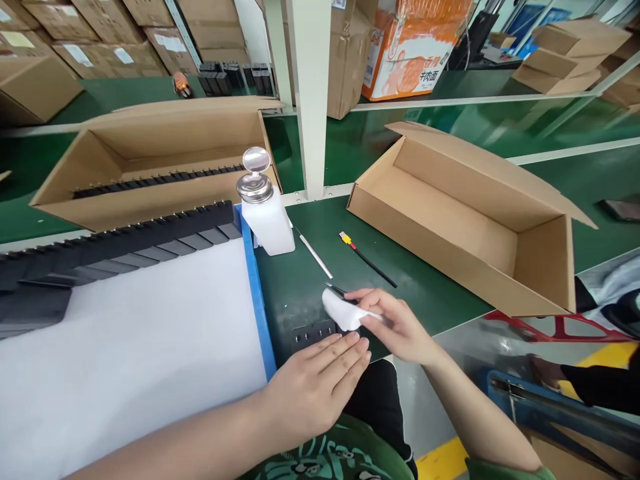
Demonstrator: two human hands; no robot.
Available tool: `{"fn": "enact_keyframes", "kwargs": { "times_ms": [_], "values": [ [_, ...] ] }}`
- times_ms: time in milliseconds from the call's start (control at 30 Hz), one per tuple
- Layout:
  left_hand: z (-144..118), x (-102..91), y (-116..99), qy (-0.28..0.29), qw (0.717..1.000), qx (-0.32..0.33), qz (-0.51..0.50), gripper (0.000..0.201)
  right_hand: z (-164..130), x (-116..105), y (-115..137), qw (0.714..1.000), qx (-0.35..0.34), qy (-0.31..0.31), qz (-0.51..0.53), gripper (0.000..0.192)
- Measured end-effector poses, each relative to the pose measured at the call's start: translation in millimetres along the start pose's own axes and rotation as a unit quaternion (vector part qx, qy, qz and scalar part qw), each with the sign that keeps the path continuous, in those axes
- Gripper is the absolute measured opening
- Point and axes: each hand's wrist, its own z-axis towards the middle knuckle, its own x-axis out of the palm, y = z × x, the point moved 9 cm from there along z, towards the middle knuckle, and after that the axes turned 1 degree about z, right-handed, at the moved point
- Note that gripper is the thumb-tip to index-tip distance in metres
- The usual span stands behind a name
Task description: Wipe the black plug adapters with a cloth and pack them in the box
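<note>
My right hand (pixel 393 323) pinches a folded white wipe (pixel 343 310) over the green table. A pair of dark tweezers (pixel 336 289) lies beside the wipe, partly hidden by it and by my fingers. Beneath the wipe is a flat black part with small holes (pixel 306 335), near the table's front edge. My left hand (pixel 325 380) rests flat over that part with fingers stretched out, hiding much of it. A white pump bottle with a metal top (pixel 267 217), its lid raised, stands beyond. Between bottle and wipe lies a thin white stick (pixel 314 254).
A short black cable with a yellow-and-red end (pixel 367 260) lies to the right. An open cardboard box (pixel 450 247) sits behind it. At left, a blue-edged tray (pixel 255 300) holds white sheeting and a row of black parts (pixel 150 243). Another box (pixel 150 210) contains similar parts.
</note>
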Motion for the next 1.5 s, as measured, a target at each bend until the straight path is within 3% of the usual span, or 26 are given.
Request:
{"fn": "enact_keyframes", "kwargs": {
  "times_ms": [167, 300, 467, 633, 867, 967, 1200, 1367, 1500],
  "values": [
    [3, -2.8, 1, 0.002, 1.0, -0.006, -0.011, 0.034, 3, 3, 7, 0.991, -0.088, 0.08, -0.062, 0.01],
    [3, -4.5, 1, -0.017, 1.0, -0.007, -0.001, 0.032, 7, 4, 6, 0.984, -0.113, 0.122, -0.064, 0.011],
    [4, -4.6, 1, -0.026, 1.0, -0.003, 0.002, 0.029, 14, 8, -2, 0.985, -0.063, 0.157, -0.021, 0.006],
    [4, -5.4, 1, -0.054, 0.999, -0.009, 0.002, 0.029, 30, 12, -11, 0.978, 0.012, 0.201, 0.062, 0.015],
    [0, -2.1, 0, -0.055, 0.998, -0.005, -0.001, 0.03, 38, 21, -16, 0.96, 0.06, 0.247, 0.12, 0.029],
    [0, -3.5, 1, -0.051, 0.999, -0.005, -0.008, 0.03, 39, 20, -16, 0.96, 0.062, 0.249, 0.112, 0.029],
    [3, -5.3, 1, -0.029, 0.999, 0.007, -0.014, 0.032, 45, 6, -2, 0.981, 0.028, 0.175, 0.073, 0.015],
    [0, -2.8, 2, -0.03, 0.999, 0.0, -0.025, 0.032, 46, 32, 15, 0.961, -0.016, 0.271, 0.042, 0.013],
    [1, -1.1, 1, -0.019, 0.999, 0.006, -0.038, 0.032, 50, 33, 17, 0.954, -0.033, 0.298, 0.03, 0.015]
  ]
}}
